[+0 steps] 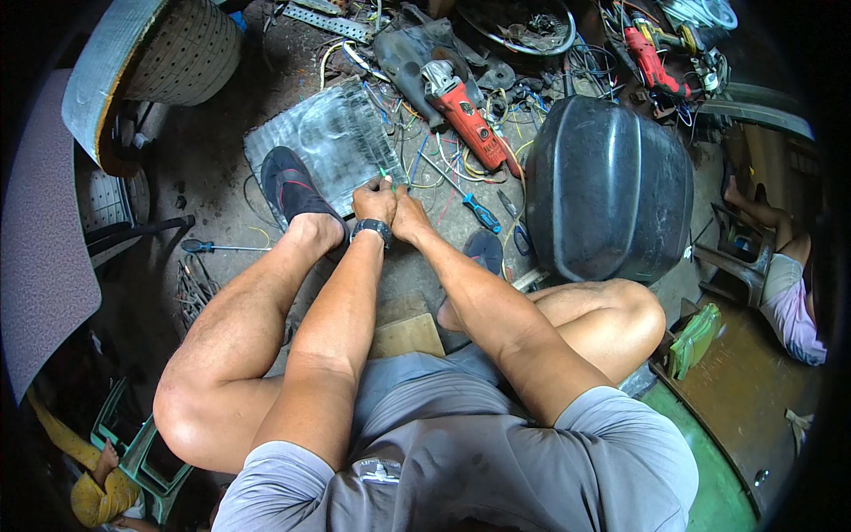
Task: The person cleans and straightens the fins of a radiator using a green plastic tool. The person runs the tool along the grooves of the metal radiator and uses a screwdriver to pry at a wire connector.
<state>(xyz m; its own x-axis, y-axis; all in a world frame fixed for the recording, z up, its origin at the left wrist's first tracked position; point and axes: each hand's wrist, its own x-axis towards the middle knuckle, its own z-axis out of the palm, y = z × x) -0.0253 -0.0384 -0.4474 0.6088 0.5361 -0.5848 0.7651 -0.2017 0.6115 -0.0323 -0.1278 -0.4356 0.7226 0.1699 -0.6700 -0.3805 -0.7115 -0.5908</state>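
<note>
My left hand (374, 204), with a dark watch on its wrist, is closed and pressed close against my right hand (408, 216). Both are over the near right edge of a flat grey, worn panel (324, 133) on the floor. A thin green wire (394, 187) shows at my fingertips, pinched between the two hands; its ends are too small to make out. My right hand's fingers are bent inward and partly hidden. My left foot, in a dark shoe (288, 182), rests on the panel.
A red angle grinder (470, 120) lies among loose wires beyond my hands. A blue-handled screwdriver (481, 213) and a large black plastic case (612, 188) are to the right. Another screwdriver (199, 246) lies left. A red power drill (654, 64) is far right. Other people sit at both sides.
</note>
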